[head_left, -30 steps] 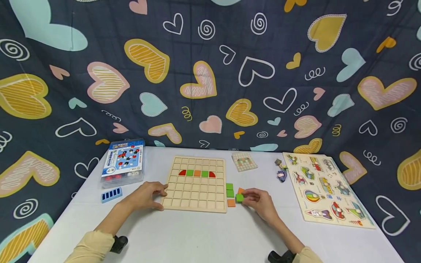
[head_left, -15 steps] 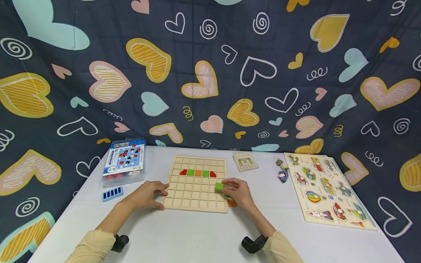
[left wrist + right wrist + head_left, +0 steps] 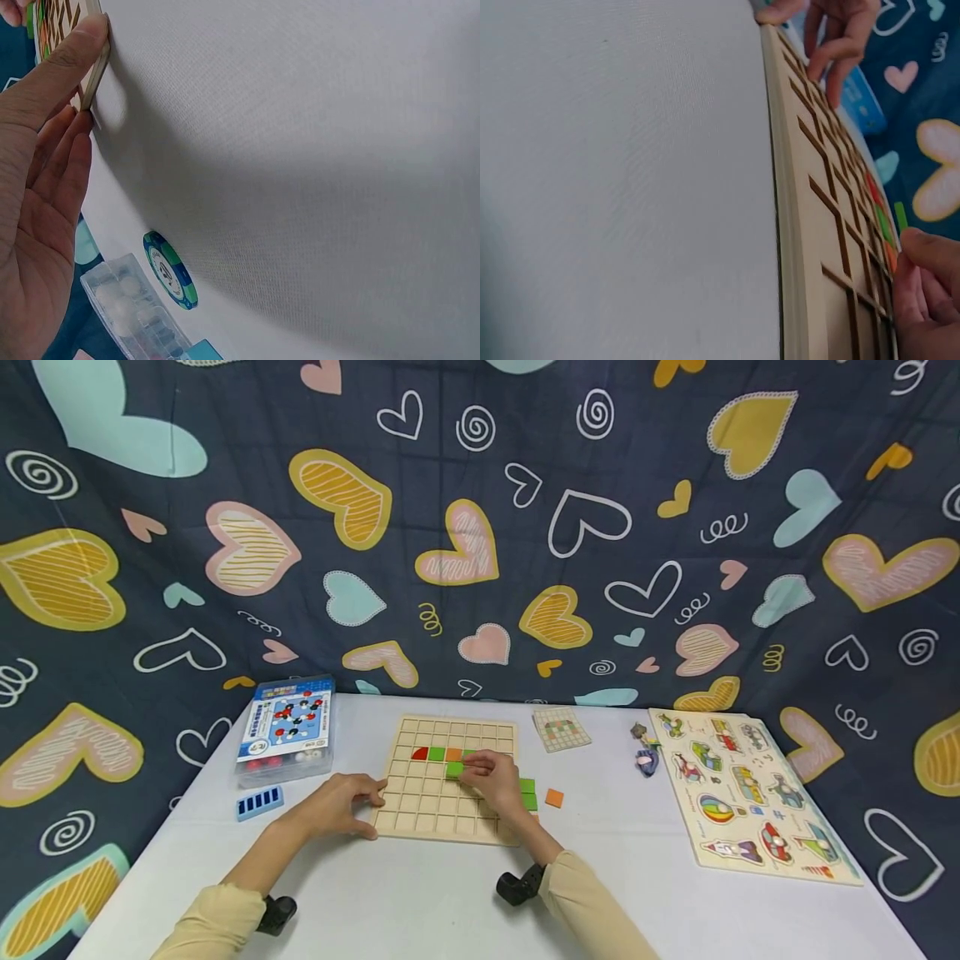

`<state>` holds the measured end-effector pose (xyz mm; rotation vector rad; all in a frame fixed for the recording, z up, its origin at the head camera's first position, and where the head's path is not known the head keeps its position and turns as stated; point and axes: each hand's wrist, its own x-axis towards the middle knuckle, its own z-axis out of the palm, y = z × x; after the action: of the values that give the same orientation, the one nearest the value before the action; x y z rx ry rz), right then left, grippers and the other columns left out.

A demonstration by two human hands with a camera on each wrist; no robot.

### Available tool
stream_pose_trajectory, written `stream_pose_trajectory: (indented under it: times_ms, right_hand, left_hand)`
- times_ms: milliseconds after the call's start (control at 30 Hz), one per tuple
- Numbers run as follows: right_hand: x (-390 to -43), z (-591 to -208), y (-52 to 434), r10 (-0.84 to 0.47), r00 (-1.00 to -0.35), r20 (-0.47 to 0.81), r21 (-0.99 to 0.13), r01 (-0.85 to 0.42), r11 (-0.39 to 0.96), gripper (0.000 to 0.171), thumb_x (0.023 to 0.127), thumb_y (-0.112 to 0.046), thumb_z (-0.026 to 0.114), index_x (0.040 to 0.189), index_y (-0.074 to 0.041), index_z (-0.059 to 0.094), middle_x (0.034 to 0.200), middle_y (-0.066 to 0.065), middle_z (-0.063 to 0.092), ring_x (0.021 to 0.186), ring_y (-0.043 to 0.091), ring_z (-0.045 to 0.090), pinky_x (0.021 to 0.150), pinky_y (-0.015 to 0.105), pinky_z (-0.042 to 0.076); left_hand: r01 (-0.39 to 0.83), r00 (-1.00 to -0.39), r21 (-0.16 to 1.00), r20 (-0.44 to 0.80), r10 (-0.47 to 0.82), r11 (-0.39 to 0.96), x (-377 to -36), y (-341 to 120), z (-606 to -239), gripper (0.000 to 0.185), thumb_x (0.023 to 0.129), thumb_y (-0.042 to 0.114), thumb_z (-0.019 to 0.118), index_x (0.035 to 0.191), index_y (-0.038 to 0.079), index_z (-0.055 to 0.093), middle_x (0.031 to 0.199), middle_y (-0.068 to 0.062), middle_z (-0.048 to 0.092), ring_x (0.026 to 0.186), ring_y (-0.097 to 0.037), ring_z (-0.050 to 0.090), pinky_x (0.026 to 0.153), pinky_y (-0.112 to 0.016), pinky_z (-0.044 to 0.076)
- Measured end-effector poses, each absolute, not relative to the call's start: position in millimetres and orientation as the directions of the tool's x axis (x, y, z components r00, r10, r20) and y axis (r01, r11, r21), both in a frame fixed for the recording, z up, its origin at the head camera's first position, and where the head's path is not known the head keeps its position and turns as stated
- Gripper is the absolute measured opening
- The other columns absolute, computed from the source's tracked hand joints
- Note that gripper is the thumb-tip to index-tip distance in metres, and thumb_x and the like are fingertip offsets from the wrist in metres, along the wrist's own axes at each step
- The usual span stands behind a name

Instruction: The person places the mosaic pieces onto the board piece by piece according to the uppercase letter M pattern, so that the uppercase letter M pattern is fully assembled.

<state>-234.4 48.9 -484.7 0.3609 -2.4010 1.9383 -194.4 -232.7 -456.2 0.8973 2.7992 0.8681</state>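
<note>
A wooden grid board lies flat on the white table. In its second row sit a red piece, a green one and an orange one. My right hand pinches a green square block just over the third row, hiding the cells behind it. My left hand holds the board's near left corner, thumb against the board's edge. The right wrist view shows the board edge-on, the green block and my right fingers.
Two green squares and an orange one lie right of the board. A pattern card, a small figure and a picture puzzle board are further right. A clear box and a blue piece sit left.
My right hand lifted the green block from the loose pieces at the right and carried it left over the board to the third row. The left hand stayed on the corner.
</note>
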Motion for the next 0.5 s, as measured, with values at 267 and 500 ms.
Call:
stream_pose_trajectory:
  times_ms: [267, 500]
  right_hand:
    - [-240.0, -489.1, 25.7, -0.151, -0.972, 0.183, -0.957, -0.211, 0.199, 0.024, 0.076, 0.009, 0.074, 0.099, 0.008, 0.069, 0.093, 0.021, 0.071, 0.083, 0.03, 0.07, 0.071, 0.022, 0.058]
    - [-241.3, -489.3, 14.2, -0.168, -0.959, 0.229, -0.953, -0.256, 0.164, 0.025, 0.073, 0.014, 0.074, 0.097, 0.011, 0.068, 0.09, 0.024, 0.07, 0.08, 0.033, 0.069, 0.068, 0.02, 0.058]
  left_hand:
    - [0.513, -0.82, 0.547, 0.085, 0.566, 0.662, -195.6, -232.8, -456.6, 0.032, 0.064, 0.02, 0.088, 0.087, 0.011, 0.069, 0.121, -0.021, 0.063, 0.108, -0.035, 0.061, 0.091, -0.042, 0.052]
    - [0.516, -0.82, 0.535, 0.081, 0.567, 0.669, -196.0, -232.8, -457.2, 0.031, 0.064, 0.021, 0.088, 0.086, 0.012, 0.069, 0.121, -0.02, 0.063, 0.107, -0.035, 0.061, 0.09, -0.04, 0.053]
